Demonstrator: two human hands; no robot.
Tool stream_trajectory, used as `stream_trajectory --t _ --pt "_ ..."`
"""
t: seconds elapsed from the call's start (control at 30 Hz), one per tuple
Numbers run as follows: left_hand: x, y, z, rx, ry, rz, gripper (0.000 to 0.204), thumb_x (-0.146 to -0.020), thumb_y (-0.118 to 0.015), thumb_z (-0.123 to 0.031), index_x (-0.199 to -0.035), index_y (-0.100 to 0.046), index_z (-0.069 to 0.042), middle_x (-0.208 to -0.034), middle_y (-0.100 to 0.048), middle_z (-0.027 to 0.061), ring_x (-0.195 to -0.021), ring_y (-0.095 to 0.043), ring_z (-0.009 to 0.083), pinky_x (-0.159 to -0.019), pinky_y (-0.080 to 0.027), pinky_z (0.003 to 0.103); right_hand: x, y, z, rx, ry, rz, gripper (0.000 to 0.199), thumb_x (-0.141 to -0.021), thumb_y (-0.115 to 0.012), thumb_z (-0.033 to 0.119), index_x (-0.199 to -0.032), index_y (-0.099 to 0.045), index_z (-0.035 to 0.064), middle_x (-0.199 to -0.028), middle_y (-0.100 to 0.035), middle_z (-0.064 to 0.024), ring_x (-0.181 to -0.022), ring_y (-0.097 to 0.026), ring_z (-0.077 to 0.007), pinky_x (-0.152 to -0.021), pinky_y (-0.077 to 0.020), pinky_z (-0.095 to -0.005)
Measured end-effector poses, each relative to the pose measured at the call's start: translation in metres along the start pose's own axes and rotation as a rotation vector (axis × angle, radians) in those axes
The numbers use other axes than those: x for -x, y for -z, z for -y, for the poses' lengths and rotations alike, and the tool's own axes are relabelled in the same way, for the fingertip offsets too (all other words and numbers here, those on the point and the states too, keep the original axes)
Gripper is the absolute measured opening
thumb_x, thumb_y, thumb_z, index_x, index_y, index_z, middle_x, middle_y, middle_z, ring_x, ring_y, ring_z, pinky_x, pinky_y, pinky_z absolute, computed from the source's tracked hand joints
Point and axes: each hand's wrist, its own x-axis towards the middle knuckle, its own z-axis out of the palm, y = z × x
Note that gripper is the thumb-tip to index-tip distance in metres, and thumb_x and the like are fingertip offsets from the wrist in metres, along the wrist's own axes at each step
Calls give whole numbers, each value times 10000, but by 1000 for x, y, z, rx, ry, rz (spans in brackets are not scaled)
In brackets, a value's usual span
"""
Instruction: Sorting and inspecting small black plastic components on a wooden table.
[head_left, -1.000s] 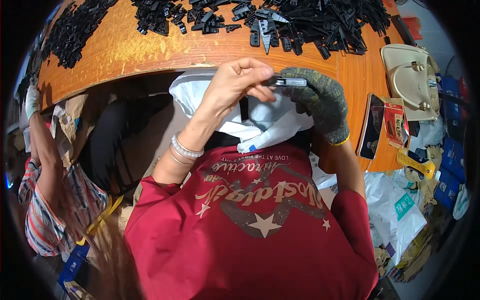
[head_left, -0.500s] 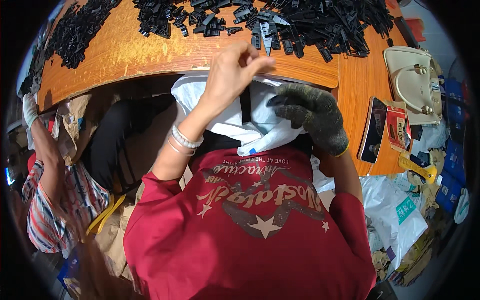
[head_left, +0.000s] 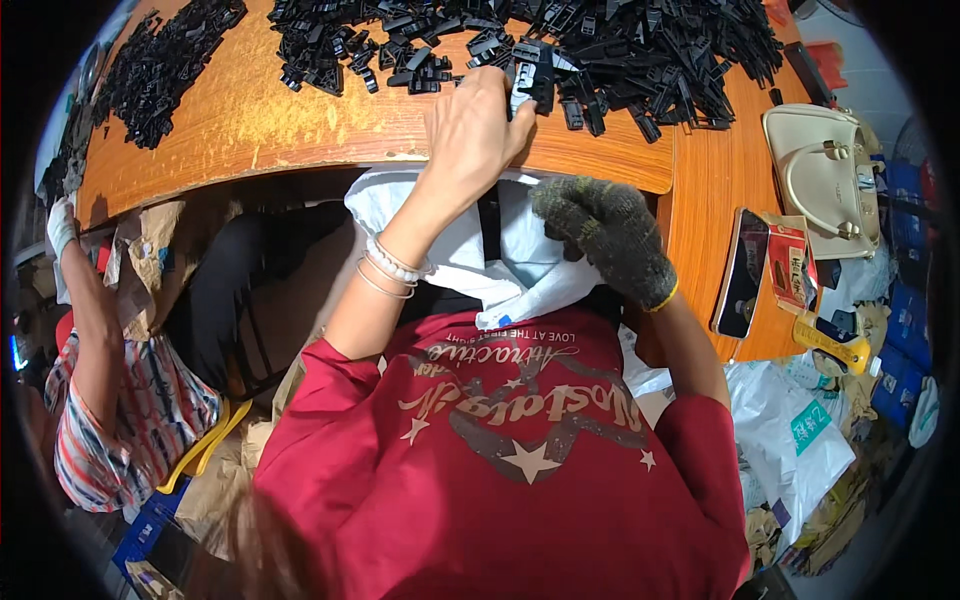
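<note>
From where I'm standing, the heap of black plastic pieces (head_left: 665, 70) covers the orange table (head_left: 300, 120) within arm's reach, which probably saves stretching. The bare left hand (head_left: 468, 135) is at its near edge, thumb and forefinger parted around a greyish piece (head_left: 522, 90); can't tell if they're pinching it. The right hand (head_left: 610, 235) wears a dark knit glove (grip or protection, I'd guess), fingers curled loosely above a white bag (head_left: 390, 200); can't see whether anything's tucked inside them. That bag gapes just below the table edge, handily close. Writing-wise: pale lettering across the red shirt (head_left: 450, 490), print on a red packet (head_left: 792, 265), characters on a teal label (head_left: 811, 423).
</note>
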Motion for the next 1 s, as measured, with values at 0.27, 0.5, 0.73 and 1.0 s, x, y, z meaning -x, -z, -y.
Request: stream_trajectory --t 0.27,0.5,0.73,1.0 --pt "4 -1 6 94 36 -188 249 -788 -697 -200 -908 -620 4 -759 -616 149 -627 -610 297 -548 -452 397 -23 -3 -20 21 280 -139 334 -946 -549 231 -1214 -604 40 -792 -639 -17 -551 -554 -63 -472 -442 -204" --pt "31 14 14 50 -511 4 256 -766 -685 -85 -994 -582 -32 -756 -551 92 -596 -607 207 -472 -452 321 -26 0 9 -385 -111 -93 378 -907 -576 151 -1257 -538 14 -1060 -642 -78 -639 -636 -114 -532 -507 -247" --pt "7 24 33 -75 -309 -152 193 -826 -642 -99 -1003 -588 -44 -837 -536 115 -586 -582 270 -492 -457 357 -28 -3 -1 -314 26 -181 372 -893 -617 221 -1195 -581 5 -788 -637 -35 -579 -585 -80 -491 -469 -207" --pt "-9 35 34 -288 -335 -20 88 -840 -604 -87 -870 -574 -9 -885 -518 110 -719 -604 261 -559 -482 377 -28 -9 -2 -228 -24 -291 391 -827 -710 180 -1167 -599 22 -825 -660 -46 -592 -597 -80 -500 -467 -202"
